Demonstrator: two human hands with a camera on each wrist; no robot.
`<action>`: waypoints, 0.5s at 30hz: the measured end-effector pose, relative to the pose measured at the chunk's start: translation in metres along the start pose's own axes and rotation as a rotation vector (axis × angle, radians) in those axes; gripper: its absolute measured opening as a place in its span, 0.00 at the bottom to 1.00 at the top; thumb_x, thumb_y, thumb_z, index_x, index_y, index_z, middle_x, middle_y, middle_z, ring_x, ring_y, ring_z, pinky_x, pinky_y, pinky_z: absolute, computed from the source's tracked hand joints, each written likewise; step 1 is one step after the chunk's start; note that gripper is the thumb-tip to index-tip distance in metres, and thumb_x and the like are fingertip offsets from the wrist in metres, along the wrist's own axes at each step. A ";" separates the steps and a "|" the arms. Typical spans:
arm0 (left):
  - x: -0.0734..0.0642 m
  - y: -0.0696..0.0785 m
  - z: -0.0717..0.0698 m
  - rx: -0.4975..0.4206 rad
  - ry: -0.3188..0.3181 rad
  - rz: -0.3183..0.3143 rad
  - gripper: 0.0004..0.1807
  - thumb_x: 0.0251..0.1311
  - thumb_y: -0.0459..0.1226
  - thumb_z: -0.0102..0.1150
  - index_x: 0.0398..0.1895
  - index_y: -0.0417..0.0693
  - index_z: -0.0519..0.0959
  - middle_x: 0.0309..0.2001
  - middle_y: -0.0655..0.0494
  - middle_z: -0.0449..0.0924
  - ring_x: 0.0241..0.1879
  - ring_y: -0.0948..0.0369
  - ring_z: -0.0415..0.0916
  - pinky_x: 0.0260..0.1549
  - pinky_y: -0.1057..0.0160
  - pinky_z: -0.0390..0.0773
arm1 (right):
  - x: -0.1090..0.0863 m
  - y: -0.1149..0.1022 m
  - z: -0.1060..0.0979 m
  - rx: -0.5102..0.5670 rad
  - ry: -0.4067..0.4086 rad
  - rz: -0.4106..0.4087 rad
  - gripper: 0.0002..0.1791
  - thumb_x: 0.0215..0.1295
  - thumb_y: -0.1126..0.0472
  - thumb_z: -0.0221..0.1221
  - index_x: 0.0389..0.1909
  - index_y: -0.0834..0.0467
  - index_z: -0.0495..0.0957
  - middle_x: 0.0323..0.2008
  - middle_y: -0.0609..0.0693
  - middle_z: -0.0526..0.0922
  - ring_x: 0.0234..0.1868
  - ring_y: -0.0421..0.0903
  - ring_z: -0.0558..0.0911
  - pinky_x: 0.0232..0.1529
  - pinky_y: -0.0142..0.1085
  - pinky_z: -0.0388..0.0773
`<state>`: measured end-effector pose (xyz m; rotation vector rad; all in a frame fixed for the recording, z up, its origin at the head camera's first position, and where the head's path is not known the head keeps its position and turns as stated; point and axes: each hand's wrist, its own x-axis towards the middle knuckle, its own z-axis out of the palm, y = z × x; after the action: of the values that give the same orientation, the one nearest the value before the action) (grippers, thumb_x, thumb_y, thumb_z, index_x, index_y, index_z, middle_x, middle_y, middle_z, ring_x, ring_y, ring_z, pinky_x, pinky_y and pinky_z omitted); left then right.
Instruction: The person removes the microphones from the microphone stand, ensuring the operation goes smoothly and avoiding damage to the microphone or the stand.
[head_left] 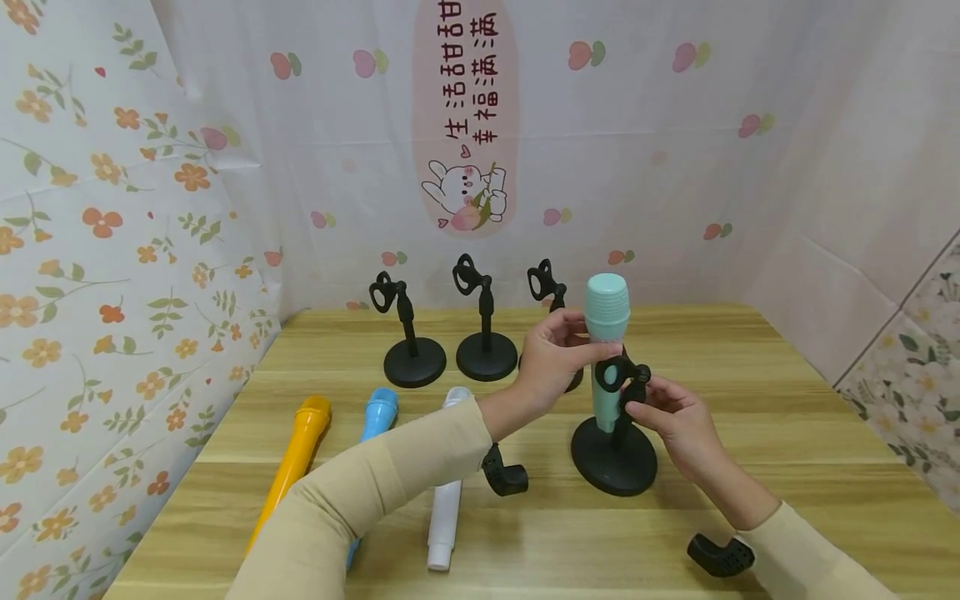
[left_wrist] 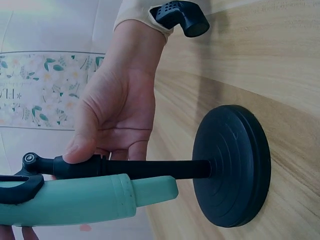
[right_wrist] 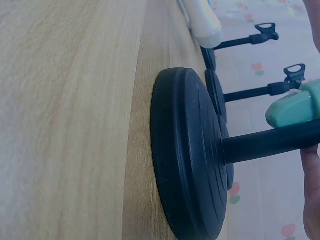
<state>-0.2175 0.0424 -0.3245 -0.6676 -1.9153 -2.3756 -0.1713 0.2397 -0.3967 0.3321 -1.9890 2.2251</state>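
My left hand holds a mint-green microphone just under its ribbed head, thumb across the front. The microphone stands upright, tail downward, beside the stem of a black microphone stand. The stand's clip curves round the green body in the left wrist view. With thumb and fingers, my right hand pinches the upper stem just below the clip joint. The round base rests on the table. In the right wrist view, the green tail shows alongside the stem.
Three more black stands, at left, middle and right, line the table's back; my left hand partly covers the right one. Orange, blue and white microphones lie at left, partly under my left sleeve.
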 end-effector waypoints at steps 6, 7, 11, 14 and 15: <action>0.001 0.004 -0.003 0.003 -0.027 -0.005 0.20 0.51 0.29 0.71 0.49 0.44 0.80 0.42 0.56 0.84 0.36 0.66 0.80 0.45 0.64 0.79 | 0.000 0.000 0.001 -0.017 0.012 -0.013 0.21 0.63 0.75 0.59 0.47 0.47 0.84 0.33 0.42 0.80 0.36 0.37 0.78 0.40 0.27 0.81; 0.001 0.004 -0.003 0.005 -0.029 -0.006 0.20 0.51 0.30 0.71 0.49 0.44 0.80 0.42 0.55 0.84 0.36 0.66 0.80 0.46 0.64 0.79 | -0.001 0.000 0.001 -0.024 0.016 -0.012 0.21 0.63 0.75 0.59 0.47 0.47 0.84 0.34 0.42 0.80 0.36 0.37 0.78 0.40 0.27 0.81; 0.002 0.004 -0.004 0.016 -0.030 -0.010 0.20 0.51 0.30 0.71 0.49 0.45 0.81 0.43 0.54 0.84 0.36 0.65 0.81 0.46 0.64 0.79 | -0.001 0.000 0.002 -0.040 0.031 -0.015 0.21 0.63 0.74 0.60 0.47 0.46 0.84 0.34 0.41 0.80 0.36 0.36 0.78 0.40 0.27 0.81; 0.002 0.004 -0.004 0.018 -0.029 -0.017 0.19 0.51 0.29 0.71 0.48 0.45 0.81 0.44 0.54 0.84 0.36 0.65 0.81 0.45 0.64 0.79 | -0.001 0.000 0.003 -0.032 0.035 -0.026 0.21 0.63 0.75 0.59 0.47 0.47 0.84 0.33 0.41 0.81 0.36 0.36 0.78 0.40 0.26 0.81; 0.002 0.004 -0.004 0.016 -0.028 -0.018 0.19 0.51 0.29 0.71 0.48 0.45 0.81 0.44 0.54 0.84 0.36 0.65 0.81 0.45 0.64 0.79 | -0.001 0.000 0.003 -0.029 0.034 -0.032 0.20 0.63 0.75 0.59 0.47 0.48 0.84 0.34 0.41 0.81 0.36 0.36 0.79 0.40 0.26 0.81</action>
<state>-0.2196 0.0382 -0.3208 -0.6892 -1.9573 -2.3706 -0.1704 0.2364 -0.3970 0.3179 -1.9825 2.1666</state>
